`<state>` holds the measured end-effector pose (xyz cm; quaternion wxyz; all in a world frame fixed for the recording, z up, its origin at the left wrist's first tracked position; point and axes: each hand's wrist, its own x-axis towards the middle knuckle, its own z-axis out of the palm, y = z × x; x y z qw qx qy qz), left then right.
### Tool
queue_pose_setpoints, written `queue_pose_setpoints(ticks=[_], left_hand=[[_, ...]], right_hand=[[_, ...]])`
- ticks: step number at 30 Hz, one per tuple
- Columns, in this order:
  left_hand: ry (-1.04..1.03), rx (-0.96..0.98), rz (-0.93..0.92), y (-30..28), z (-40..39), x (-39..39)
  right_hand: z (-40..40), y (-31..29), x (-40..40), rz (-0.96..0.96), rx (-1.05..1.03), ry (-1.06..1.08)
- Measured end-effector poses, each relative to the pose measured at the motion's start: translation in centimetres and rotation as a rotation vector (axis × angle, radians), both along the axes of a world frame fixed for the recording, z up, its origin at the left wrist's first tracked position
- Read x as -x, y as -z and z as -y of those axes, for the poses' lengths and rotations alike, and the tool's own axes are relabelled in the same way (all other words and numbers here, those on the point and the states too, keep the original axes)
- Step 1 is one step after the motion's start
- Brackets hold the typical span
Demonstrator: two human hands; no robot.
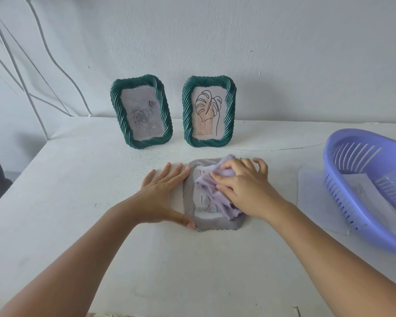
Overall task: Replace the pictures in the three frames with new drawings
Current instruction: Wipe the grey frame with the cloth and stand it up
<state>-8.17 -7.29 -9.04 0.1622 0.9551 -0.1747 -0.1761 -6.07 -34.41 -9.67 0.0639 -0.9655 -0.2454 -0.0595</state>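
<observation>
Surface: white table [78, 225] set against a white wall [261, 42], with thin white rods at far left.
Grey frame: grey frame [189, 197] with a twisted rim lies flat, face up, at the near middle of the table; a drawing shows under its glass, mostly covered.
Cloth: lilac cloth [217, 179] lies bunched on the frame's glass and spills over its right rim.
Right hand: right hand [245, 186] presses down on the cloth, fingers curled into its folds and gripping it.
Left hand: left hand [162, 193] lies flat beside the frame's left rim, fingers straight and spread, thumb touching the near left corner, holding nothing.
Left green frame: green frame [141, 112] stands upright at the far side, showing a grey rose picture.
Right green frame: second green frame [209, 110] stands just right of it, showing a line drawing of a leaf.
Basket: purple slotted basket [361, 186] sits at the right edge, tilted, with paper sheets [313, 197] inside and under it.
</observation>
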Motion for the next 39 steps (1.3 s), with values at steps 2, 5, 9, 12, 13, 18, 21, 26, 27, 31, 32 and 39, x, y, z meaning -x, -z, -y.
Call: queue_pose_setpoints(ticks=[2,5,9,12,13,18,21,26,27,31,32,39], left_hand=[[-0.002,0.001,-0.003,0.0,0.0,0.0],[-0.005,0.008,0.000,-0.1,0.1,0.0],[-0.012,0.004,-0.005,-0.1,0.1,0.0],[-0.010,0.001,-0.006,-0.1,0.1,0.0],[-0.008,0.002,-0.007,-0.1,0.1,0.0],[-0.014,0.015,-0.008,-0.1,0.1,0.0],[-0.019,0.015,-0.011,-0.2,0.1,0.1],[-0.015,0.006,-0.017,-0.2,0.2,0.0],[-0.016,0.010,-0.015,-0.2,0.2,0.0],[-0.019,0.021,-0.007,-0.2,0.2,0.0],[-0.020,0.023,-0.011,-0.2,0.2,0.0],[-0.023,0.007,-0.010,-0.1,0.2,0.0]], right_hand=[[-0.9,-0.3,-1.0,0.006,-0.007,0.052],[-2.7,-0.3,-0.9,-0.014,-0.051,0.026],[-0.9,0.0,0.3,-0.087,-0.068,-0.128],[0.8,-0.3,-0.5,-0.083,-0.029,-0.127],[0.7,-0.3,-1.0,-0.061,-0.014,-0.100],[-2.5,-0.2,-1.8,-0.074,-0.056,-0.040],[-0.9,-0.2,-0.8,-0.122,-0.049,-0.140],[0.1,-0.6,-1.9,-0.084,0.006,-0.088],[-0.7,-0.5,-2.3,-0.074,0.007,-0.058],[-2.7,-0.6,-2.4,-0.127,-0.035,-0.072],[-2.3,-0.6,-2.0,-0.149,-0.028,-0.102],[-0.6,-0.7,-2.4,-0.074,-0.008,-0.068]])
